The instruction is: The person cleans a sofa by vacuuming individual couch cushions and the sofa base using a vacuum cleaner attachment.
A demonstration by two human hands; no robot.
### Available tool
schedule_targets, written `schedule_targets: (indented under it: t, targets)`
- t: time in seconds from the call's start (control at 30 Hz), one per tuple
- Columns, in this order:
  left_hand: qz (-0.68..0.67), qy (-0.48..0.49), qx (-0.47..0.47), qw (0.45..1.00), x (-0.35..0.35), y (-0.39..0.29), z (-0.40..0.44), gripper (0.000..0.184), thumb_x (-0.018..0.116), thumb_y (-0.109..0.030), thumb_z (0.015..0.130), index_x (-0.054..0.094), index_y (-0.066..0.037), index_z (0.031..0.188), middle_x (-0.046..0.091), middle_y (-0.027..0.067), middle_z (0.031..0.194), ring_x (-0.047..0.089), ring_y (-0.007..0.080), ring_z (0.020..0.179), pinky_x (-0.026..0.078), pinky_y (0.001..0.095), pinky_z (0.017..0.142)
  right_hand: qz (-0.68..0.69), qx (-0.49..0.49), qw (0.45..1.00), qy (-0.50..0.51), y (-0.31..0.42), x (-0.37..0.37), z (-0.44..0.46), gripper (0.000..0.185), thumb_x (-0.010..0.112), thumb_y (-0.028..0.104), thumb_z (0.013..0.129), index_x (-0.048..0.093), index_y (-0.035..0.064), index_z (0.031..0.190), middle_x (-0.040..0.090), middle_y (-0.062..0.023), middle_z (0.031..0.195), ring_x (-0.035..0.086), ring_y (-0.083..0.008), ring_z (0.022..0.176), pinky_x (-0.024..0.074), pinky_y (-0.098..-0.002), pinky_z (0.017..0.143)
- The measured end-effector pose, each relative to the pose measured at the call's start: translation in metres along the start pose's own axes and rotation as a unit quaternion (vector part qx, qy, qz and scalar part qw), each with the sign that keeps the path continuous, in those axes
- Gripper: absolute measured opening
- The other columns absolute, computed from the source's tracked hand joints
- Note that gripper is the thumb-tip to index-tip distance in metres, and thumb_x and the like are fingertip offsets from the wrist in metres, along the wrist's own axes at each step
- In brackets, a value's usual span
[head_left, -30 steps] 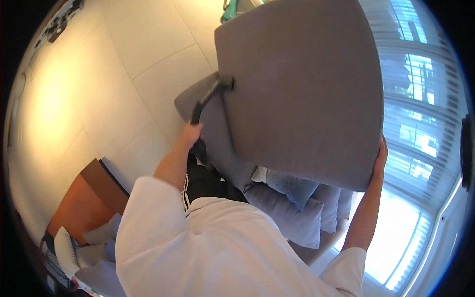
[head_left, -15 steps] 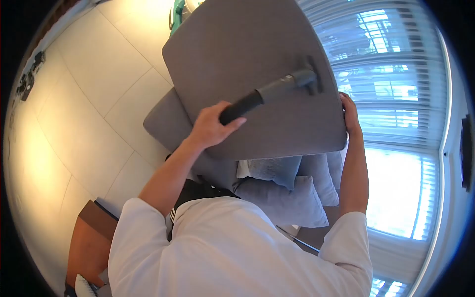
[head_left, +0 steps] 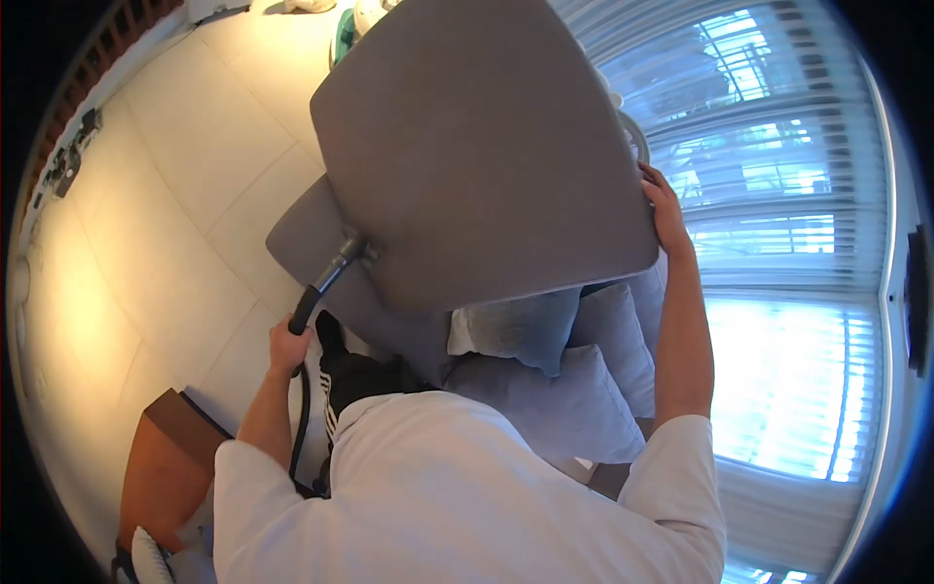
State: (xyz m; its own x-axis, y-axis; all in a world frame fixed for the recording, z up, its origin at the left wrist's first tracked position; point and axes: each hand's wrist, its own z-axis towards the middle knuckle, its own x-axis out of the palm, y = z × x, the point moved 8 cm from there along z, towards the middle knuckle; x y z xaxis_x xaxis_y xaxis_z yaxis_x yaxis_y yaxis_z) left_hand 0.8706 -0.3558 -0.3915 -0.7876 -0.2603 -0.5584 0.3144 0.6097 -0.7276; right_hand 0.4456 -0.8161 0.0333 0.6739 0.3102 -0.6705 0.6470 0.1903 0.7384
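A large grey-brown sofa cushion [head_left: 477, 146] stands tilted up in front of me. My right hand [head_left: 665, 209] grips its right edge, the fingers partly hidden behind it. Down at the left, my left hand [head_left: 290, 346] is wrapped round the dark handle of a vacuum cleaner wand [head_left: 336, 270]. The wand's nozzle end meets the cushion's lower left edge, and a black hose [head_left: 305, 419] hangs below my fist. Under the cushion, several grey pillows [head_left: 550, 399] lie piled on the sofa.
Part of the grey sofa [head_left: 302, 234] extends to the left beneath the cushion. Pale floor tiles [head_left: 175, 243] spread along the left side. An orange-brown piece of furniture [head_left: 165, 477] stands at the lower left. Sheer curtains [head_left: 778, 253] cover the windows on the right.
My left hand has drawn the vacuum wand from the cushion's right side down and left to its lower left edge. The cushion and my right hand have shifted slightly left.
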Motion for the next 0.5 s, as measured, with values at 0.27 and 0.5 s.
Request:
schedule_targets:
  t: [0.27, 0.5]
  targets:
    - [-0.201, -0.018, 0.219, 0.955, -0.023, -0.359, -0.026, 0.037, 0.077, -0.030, 0.079, 0.065, -0.004, 0.103, 0.067, 0.0158, 0.081, 0.067, 0.0294, 0.076, 0.051, 0.0401, 0.073, -0.101, -0.079, 0.992, -0.010, 0.027, 0.009, -0.012, 0.048, 0.053, 0.033, 0.101, 0.058, 0.0023, 0.138, 0.060, -0.0174, 0.137, 0.054, -0.0247, 0.128, 0.0369, -0.0306, 0.109]
    - [-0.222, -0.037, 0.142, 0.964, 0.046, -0.284, 0.003, 0.031, 0.073, -0.023, 0.079, 0.067, -0.006, 0.104, 0.065, 0.0139, 0.076, 0.066, 0.0235, 0.072, 0.051, 0.0401, 0.072, -0.125, -0.111, 0.986, -0.012, 0.036, 0.022, -0.015, 0.050, 0.052, 0.036, 0.101, 0.057, 0.0052, 0.140, 0.060, -0.0195, 0.137, 0.053, -0.0271, 0.131, 0.0357, -0.0319, 0.110]
